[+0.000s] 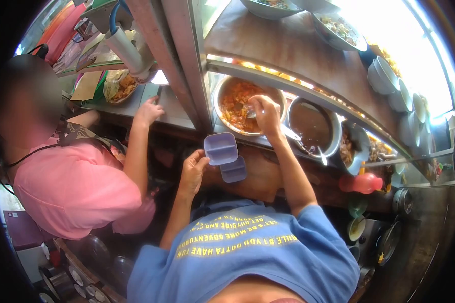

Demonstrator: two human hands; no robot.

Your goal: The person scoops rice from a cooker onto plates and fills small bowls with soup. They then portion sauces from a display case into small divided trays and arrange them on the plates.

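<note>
My left hand (193, 171) pinches the edge of a small purple divided container (221, 147), tilted up so its compartments face me. Just below it, partly covered, is a second purple compartment piece (234, 173). My right hand (266, 113) is closed around a metal spoon (250, 112) over a large pot (217, 103) of reddish-orange stew (236, 96). The spoon's bowl end is down at the food; my fingers hide most of its handle.
Right of the stew stands a pot of dark liquid (311, 121) with a spoon (322, 156) in it. A metal post (189, 65) and an upper shelf (268, 33) with bowls frame the counter. A person in a pink shirt (76, 192) stands at left, one hand (149, 111) over the counter.
</note>
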